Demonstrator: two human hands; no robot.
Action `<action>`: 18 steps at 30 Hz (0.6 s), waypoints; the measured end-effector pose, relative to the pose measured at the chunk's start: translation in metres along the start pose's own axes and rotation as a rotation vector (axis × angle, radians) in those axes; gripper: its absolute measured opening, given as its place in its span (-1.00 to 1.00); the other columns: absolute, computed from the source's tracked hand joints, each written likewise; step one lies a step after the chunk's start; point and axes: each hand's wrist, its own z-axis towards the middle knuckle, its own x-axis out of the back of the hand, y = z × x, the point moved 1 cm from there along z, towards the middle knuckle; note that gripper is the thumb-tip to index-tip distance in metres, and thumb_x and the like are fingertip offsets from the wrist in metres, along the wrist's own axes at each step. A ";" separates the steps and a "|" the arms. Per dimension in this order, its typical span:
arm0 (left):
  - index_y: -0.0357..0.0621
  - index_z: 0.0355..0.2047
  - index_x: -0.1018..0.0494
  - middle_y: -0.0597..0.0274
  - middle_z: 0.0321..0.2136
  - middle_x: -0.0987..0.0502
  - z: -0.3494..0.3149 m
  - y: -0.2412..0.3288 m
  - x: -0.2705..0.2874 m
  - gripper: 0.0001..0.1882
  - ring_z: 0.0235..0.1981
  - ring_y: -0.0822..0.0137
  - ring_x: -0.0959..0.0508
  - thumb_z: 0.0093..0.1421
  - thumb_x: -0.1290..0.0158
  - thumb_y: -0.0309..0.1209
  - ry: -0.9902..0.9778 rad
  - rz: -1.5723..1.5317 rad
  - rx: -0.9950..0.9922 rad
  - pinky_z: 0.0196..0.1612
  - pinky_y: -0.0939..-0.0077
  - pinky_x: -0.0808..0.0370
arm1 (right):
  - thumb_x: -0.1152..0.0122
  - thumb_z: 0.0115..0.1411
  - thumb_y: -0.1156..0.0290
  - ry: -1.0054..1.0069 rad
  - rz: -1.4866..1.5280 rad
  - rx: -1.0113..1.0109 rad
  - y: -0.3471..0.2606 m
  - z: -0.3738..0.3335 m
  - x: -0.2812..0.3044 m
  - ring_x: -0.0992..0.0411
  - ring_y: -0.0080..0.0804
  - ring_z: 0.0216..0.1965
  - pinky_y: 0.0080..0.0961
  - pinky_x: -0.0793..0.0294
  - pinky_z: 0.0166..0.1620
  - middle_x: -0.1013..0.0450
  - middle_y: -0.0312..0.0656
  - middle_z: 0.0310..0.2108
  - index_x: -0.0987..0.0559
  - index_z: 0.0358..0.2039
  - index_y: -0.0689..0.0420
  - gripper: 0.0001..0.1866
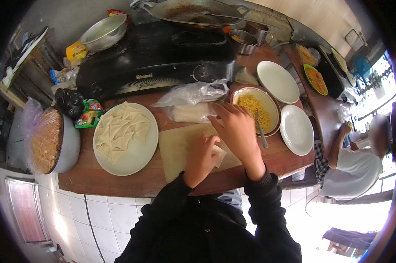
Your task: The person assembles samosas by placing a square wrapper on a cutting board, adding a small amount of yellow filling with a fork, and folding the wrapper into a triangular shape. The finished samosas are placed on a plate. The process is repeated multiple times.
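Note:
My left hand point(200, 160) is over a thin beige board point(176, 147), its fingers curled around a small pale dough wrapper point(221, 156). Above and to the right of it, my right hand point(236, 131) has its fingers stretched and apart, beside a stack of pale wrappers point(191, 113) in clear plastic point(193, 94). Just right of that hand, a brown-rimmed bowl point(274, 109) contains yellow noodles point(255, 109) and a spoon point(261, 131). To the left, a white plate point(141, 162) bears several folded, triangular dough pieces point(119, 131).
A black stove point(154, 61) stands behind, with a wok point(193, 13) and a metal bowl point(103, 33). Two white dishes point(278, 81) sit at the right. A large pot point(71, 144) of brown food is at the left edge. Another person point(351, 166) sits at the far right.

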 end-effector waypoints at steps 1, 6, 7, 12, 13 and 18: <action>-0.17 -0.28 -0.34 -0.03 -0.31 -0.34 0.000 0.000 0.000 -0.70 -0.32 0.09 -0.42 -0.08 -0.09 -0.57 0.007 -0.028 0.026 -0.28 0.31 -0.37 | -0.24 -0.04 0.35 0.070 -0.012 0.033 -0.001 -0.012 0.019 -0.43 -0.13 -0.36 -0.32 -0.41 -0.27 -0.45 -0.10 -0.38 -0.53 -0.20 0.12 -0.67; -0.19 -0.21 -0.41 0.17 -0.35 -0.40 0.001 0.000 0.003 -0.67 -0.40 0.33 -0.47 -0.04 -0.13 -0.56 -0.007 -0.306 0.122 -0.30 0.54 -0.42 | -0.30 -0.04 0.31 0.012 -0.259 -0.538 0.020 -0.073 0.062 -0.43 -0.23 -0.43 -0.38 -0.41 -0.38 -0.42 -0.12 -0.40 -0.43 -0.04 0.11 -0.49; -0.20 -0.21 -0.45 0.22 -0.36 -0.41 0.002 0.001 0.004 -0.69 -0.38 0.40 -0.48 -0.02 -0.15 -0.55 -0.002 -0.458 0.190 -0.29 0.60 -0.43 | -0.30 -0.04 0.35 -0.011 -0.115 -0.620 0.027 -0.083 0.061 -0.42 -0.28 -0.45 -0.40 -0.41 -0.40 -0.41 -0.13 -0.42 -0.42 -0.04 0.11 -0.50; -0.26 -0.36 -0.53 0.29 -0.40 -0.50 0.019 -0.004 0.020 -0.85 -0.35 0.52 -0.48 0.02 -0.16 -0.52 -0.202 -0.615 0.248 -0.30 0.65 -0.43 | -0.23 0.01 0.56 0.120 0.416 -0.716 0.055 -0.104 0.029 -0.35 -0.62 -0.52 -0.65 -0.35 -0.49 -0.39 -0.26 -0.50 -0.44 -0.12 0.18 -0.64; -0.27 -0.40 -0.54 0.29 -0.40 -0.52 0.023 -0.005 0.022 -0.88 -0.36 0.54 -0.48 0.02 -0.17 -0.52 -0.232 -0.671 0.265 -0.30 0.66 -0.43 | -0.21 0.03 0.57 0.148 0.490 -0.738 0.058 -0.103 0.025 -0.34 -0.65 -0.52 -0.69 -0.34 -0.49 -0.39 -0.28 -0.50 -0.45 -0.15 0.20 -0.68; -0.28 -0.38 -0.53 0.27 -0.41 -0.55 0.030 -0.010 0.027 -0.86 -0.37 0.56 -0.48 0.09 -0.13 -0.45 -0.264 -0.778 0.470 -0.29 0.70 -0.38 | -0.11 0.13 0.56 0.459 0.619 -0.654 0.078 -0.070 0.018 -0.33 -0.66 -0.42 -0.71 -0.37 -0.44 -0.39 -0.26 -0.41 -0.46 -0.27 0.25 -0.86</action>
